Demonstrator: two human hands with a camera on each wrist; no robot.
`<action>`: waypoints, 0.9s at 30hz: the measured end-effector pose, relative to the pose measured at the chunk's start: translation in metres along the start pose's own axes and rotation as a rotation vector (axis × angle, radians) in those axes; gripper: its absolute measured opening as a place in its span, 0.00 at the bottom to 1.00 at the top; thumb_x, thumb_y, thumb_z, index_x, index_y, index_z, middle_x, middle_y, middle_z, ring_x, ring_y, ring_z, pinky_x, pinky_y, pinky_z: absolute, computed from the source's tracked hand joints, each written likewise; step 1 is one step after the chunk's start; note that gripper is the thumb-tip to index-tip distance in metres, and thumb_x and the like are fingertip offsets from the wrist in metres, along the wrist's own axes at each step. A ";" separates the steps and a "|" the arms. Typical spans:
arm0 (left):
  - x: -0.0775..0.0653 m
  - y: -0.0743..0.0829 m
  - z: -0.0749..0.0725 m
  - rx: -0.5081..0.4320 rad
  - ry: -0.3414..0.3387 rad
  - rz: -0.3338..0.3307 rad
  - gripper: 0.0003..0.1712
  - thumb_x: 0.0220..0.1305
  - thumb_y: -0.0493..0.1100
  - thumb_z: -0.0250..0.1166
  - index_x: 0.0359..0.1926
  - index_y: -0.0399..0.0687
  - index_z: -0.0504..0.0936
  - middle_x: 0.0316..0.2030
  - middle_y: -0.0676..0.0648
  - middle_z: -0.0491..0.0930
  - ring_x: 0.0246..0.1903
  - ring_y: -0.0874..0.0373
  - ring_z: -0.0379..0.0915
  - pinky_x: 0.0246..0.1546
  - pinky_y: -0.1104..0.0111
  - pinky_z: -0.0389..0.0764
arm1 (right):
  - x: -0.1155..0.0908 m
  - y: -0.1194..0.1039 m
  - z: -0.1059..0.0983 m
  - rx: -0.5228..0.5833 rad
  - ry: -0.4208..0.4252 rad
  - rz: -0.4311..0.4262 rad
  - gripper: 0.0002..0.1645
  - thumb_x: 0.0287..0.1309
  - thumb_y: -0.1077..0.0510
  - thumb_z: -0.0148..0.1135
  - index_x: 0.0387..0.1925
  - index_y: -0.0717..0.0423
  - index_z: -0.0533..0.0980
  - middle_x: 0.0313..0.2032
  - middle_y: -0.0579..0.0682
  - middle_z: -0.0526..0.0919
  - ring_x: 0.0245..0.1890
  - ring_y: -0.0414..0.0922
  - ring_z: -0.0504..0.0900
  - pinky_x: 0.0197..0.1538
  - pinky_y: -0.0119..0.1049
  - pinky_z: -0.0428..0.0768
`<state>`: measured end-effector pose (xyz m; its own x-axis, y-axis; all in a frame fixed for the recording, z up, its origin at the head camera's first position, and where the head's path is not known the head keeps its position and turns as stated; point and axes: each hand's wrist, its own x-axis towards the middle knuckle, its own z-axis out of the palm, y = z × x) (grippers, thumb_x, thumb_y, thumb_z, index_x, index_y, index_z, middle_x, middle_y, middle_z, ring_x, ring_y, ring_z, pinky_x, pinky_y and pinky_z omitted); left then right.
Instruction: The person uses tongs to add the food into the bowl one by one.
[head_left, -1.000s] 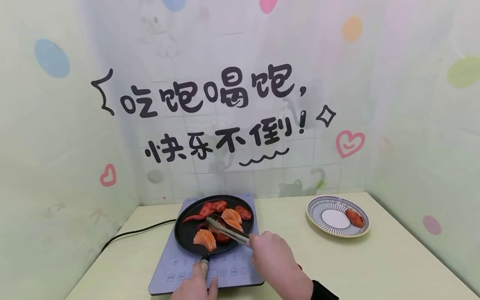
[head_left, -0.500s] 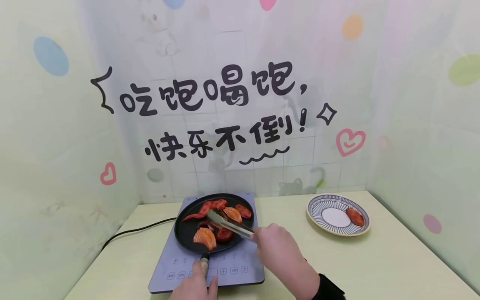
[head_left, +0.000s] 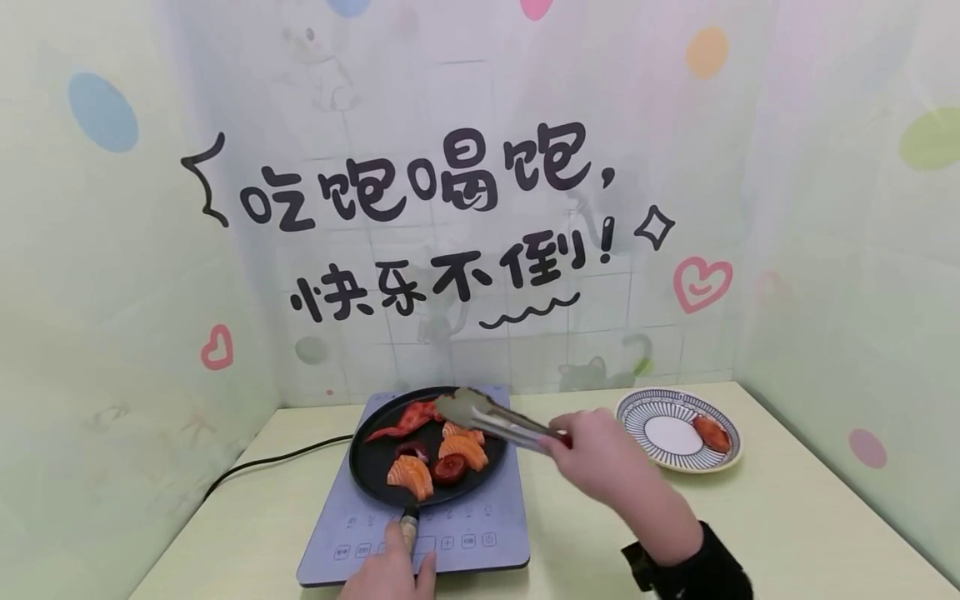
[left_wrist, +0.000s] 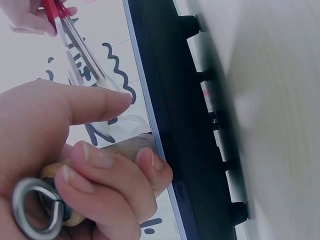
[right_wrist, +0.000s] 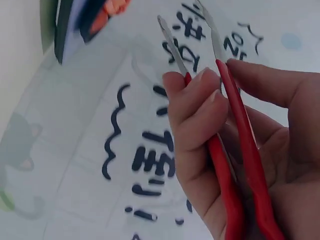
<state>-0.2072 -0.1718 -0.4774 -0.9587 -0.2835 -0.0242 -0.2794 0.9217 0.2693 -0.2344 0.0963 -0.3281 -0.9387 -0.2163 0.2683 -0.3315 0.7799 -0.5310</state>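
My left hand [head_left: 387, 575] grips the wooden handle [left_wrist: 132, 146] of a black frying pan [head_left: 367, 477]; a metal ring shows at the handle's end in the left wrist view. My right hand [head_left: 600, 457] holds metal tongs [head_left: 513, 422] with red handles [right_wrist: 248, 150]. Their arms are apart, and nothing shows between the tips in the right wrist view. The tongs' head overlaps the pan's back right rim, hiding food there. In the pan lie orange salmon slices [head_left: 411, 477], a round red-brown piece [head_left: 450, 469], a purplish piece [head_left: 415, 451] and a long red piece [head_left: 412, 418].
Under the pan is a lilac induction cooker [head_left: 330, 533], its black cord [head_left: 277, 460] running left. A patterned plate [head_left: 671, 435] with a reddish-brown piece [head_left: 710, 433] stands at the right on the pale table [head_left: 585, 533]. Printed curtains surround the table.
My right hand has lifted the tongs from among the salmon slices and moved them up and right, uncovering the food at the pan's middle. My left hand stays on the handle.
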 end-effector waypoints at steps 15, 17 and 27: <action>-0.015 0.011 -0.020 -0.009 -0.026 -0.018 0.37 0.69 0.61 0.68 0.59 0.33 0.70 0.21 0.43 0.75 0.20 0.50 0.74 0.26 0.58 0.72 | -0.008 0.064 -0.077 -0.105 -0.006 0.097 0.20 0.73 0.41 0.63 0.38 0.53 0.84 0.21 0.45 0.73 0.24 0.43 0.69 0.32 0.40 0.67; -0.021 0.016 -0.028 -0.013 -0.034 -0.015 0.36 0.70 0.59 0.68 0.58 0.33 0.70 0.21 0.43 0.75 0.20 0.50 0.75 0.27 0.57 0.73 | -0.010 0.071 -0.083 -0.115 -0.003 0.092 0.21 0.73 0.41 0.64 0.40 0.55 0.86 0.22 0.45 0.75 0.25 0.43 0.70 0.33 0.40 0.68; -0.029 0.022 -0.037 -0.025 -0.045 -0.005 0.34 0.70 0.58 0.68 0.58 0.33 0.70 0.20 0.43 0.74 0.19 0.50 0.74 0.26 0.58 0.71 | -0.028 0.130 -0.114 -0.288 -0.046 0.318 0.22 0.67 0.45 0.63 0.22 0.54 0.77 0.20 0.48 0.74 0.22 0.46 0.72 0.27 0.40 0.66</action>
<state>-0.1832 -0.1527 -0.4348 -0.9589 -0.2753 -0.0683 -0.2830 0.9133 0.2928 -0.2408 0.2708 -0.3135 -0.9953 0.0405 0.0882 0.0088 0.9425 -0.3340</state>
